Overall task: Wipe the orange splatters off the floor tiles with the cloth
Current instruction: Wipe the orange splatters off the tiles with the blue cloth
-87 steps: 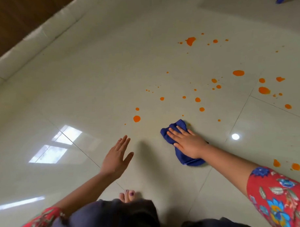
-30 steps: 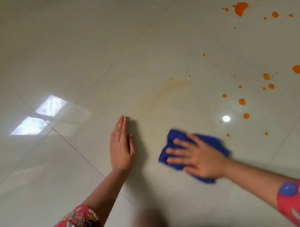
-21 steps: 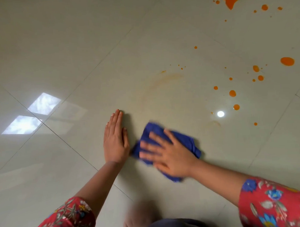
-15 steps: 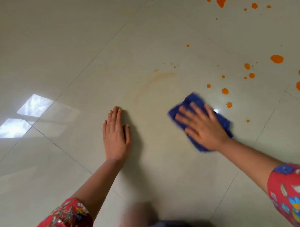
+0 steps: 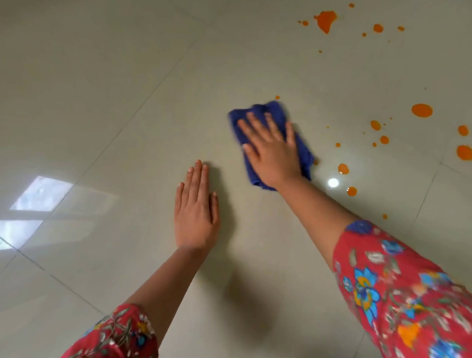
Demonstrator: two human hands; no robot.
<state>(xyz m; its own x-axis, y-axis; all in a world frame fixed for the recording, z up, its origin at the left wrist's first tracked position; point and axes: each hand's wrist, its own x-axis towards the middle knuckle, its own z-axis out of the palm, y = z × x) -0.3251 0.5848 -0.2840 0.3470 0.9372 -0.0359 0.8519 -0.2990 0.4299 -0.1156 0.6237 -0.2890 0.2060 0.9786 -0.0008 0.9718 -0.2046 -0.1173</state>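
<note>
Cloth [image 5: 303, 147] under right hand [image 5: 272, 153], at one o'clock from left hand [image 5: 196, 212].
Both hands press flat, fingers straight; orange splatters [image 5: 422, 110] lie at three o'clock.

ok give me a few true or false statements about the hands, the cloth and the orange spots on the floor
1. The right hand lies flat on top of the blue cloth. True.
2. The left hand holds a second cloth. False: it rests flat on the bare floor tile and holds nothing.
3. Orange splatters lie on the floor to the right of the blue cloth. True.
4. Both sleeves are plain white. False: the sleeves are red with a flower print.
</note>
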